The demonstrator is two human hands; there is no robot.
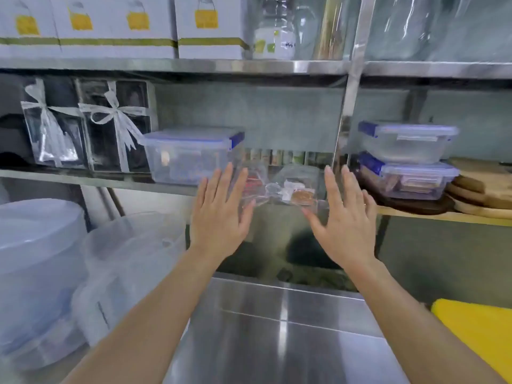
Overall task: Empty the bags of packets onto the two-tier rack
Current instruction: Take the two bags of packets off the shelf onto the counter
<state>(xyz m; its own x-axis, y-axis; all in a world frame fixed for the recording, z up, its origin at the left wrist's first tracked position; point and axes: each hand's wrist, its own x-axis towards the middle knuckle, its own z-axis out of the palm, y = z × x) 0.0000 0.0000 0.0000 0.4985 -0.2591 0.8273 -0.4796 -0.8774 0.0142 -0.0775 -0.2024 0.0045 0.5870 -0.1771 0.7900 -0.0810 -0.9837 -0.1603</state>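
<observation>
Both hands up and flat, fingers spread, nothing gripped; left hand (219, 214) just left of the clear bag of packets (279, 187), right hand (345, 221) just right of it, thumb close under the bag's corner; touching or not, cannot tell. Bag lying at the front edge of the lower shelf (97, 180) of the steel rack (350, 87), slumped, red and brown packets showing through the plastic. Crowding it on the left, a clear tub with a blue-clipped lid (191, 156), blurred contents inside; further left, two dark gift boxes tied with white ribbon (83, 126). Beyond the upright on the right, two more blue-lidded tubs stacked (407, 159), upper one looking empty, lower one holding something brownish; wooden boards (482, 189) piled beside them. Upper shelf lined with white cartons with yellow labels (138, 26), plus a clear jar (274, 29). Down below, steel worktop (277, 336), large translucent tubs (41, 273) at its left edge, something yellow (479, 331) at its right edge.
</observation>
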